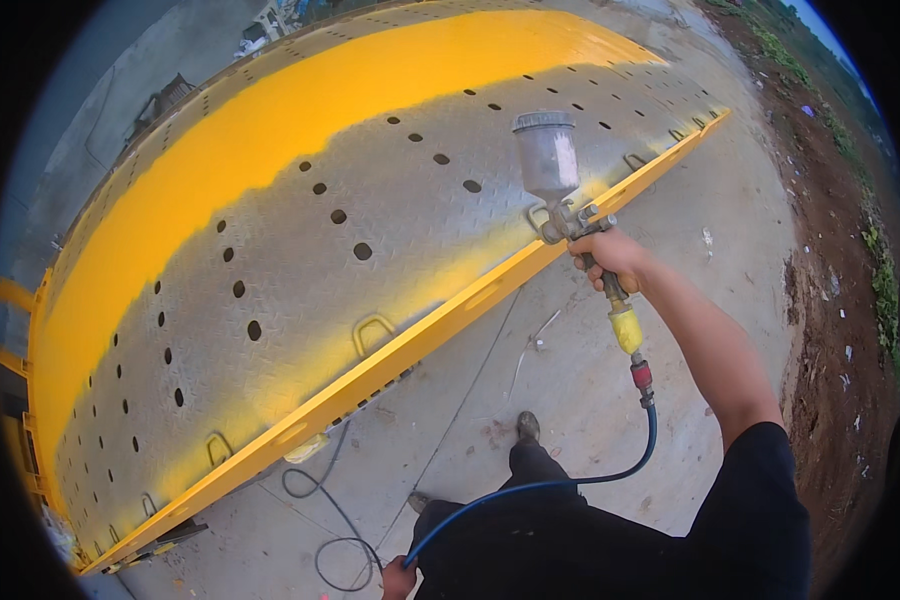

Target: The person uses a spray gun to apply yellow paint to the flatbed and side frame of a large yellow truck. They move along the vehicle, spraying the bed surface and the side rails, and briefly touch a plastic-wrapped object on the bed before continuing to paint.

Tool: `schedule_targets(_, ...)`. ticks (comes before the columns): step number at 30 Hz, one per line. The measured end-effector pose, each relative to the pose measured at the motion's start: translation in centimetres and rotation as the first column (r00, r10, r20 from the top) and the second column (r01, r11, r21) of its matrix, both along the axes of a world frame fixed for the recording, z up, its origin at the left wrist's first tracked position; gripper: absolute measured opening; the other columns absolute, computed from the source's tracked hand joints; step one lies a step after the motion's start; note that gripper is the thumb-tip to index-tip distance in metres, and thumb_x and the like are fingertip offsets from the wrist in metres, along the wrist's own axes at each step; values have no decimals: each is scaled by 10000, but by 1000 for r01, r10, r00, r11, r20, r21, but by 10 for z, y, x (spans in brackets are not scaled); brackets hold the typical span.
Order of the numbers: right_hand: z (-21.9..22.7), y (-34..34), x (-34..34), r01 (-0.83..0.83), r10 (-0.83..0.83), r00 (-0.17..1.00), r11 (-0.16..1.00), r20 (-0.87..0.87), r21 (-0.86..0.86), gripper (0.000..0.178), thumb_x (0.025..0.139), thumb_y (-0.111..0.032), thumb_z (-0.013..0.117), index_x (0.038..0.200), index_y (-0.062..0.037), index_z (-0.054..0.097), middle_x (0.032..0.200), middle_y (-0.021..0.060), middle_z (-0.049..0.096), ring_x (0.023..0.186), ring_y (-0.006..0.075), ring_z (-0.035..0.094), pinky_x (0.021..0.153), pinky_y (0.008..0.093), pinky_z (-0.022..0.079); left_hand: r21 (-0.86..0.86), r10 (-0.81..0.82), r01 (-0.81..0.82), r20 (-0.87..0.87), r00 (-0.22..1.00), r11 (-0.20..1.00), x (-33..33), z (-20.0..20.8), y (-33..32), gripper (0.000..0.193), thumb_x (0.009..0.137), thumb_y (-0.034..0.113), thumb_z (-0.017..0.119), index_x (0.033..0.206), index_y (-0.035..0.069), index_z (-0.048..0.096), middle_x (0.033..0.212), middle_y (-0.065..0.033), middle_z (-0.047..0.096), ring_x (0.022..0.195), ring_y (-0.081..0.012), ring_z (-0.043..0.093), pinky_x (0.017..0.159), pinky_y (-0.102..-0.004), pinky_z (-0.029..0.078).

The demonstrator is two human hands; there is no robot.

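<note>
My right hand (618, 258) is wrapped round the grip of a paint spray gun (550, 168) with a grey cup on top. The gun is held upright over the yellow edge rail (440, 338) of a large steel tread-plate deck (410, 215). A yellow fitting and a red coupling join its handle to a blue air hose (530, 488). Low in the view, my left hand (398, 578) is closed round that hose beside my leg. A broad yellow paint band crosses the far part of the deck, while bare grey metal lies nearer, with thin yellow overspray along the rail.
Rows of oval holes run across the deck, and metal loops (373, 333) stand along its near edge. Dark hose coils (345, 540) lie on the concrete (500, 370) by my feet. A dirt bank (840, 250) with litter and plants borders the right side.
</note>
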State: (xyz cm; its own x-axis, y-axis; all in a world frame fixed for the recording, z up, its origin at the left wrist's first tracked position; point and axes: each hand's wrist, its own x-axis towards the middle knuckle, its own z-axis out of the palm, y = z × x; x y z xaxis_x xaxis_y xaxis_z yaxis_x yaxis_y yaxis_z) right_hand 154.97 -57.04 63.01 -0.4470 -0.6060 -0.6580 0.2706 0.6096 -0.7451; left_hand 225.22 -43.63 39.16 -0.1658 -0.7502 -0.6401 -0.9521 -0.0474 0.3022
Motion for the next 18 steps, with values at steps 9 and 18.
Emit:
schedule_targets(9,-77,44,-49,186,-208,946,977,-249,-108,189,855,-171,561,721,-46,511,617,25,480,436,124,431,407,306,364,51,-31,24,132,991,998,-45,21,34,407,863,437,591,806,40,661,698,-193,640,722,-373,645,644,-462,483)
schedule_targets(18,-109,1,255,-462,282,872,746,-401,-480,232,840,-172,649,990,-19,561,799,192,616,734,367,600,666,396,469,78,105,-135,304,947,988,24,18,59,432,834,445,601,737,26,648,697,-199,641,724,-383,643,653,-465,477)
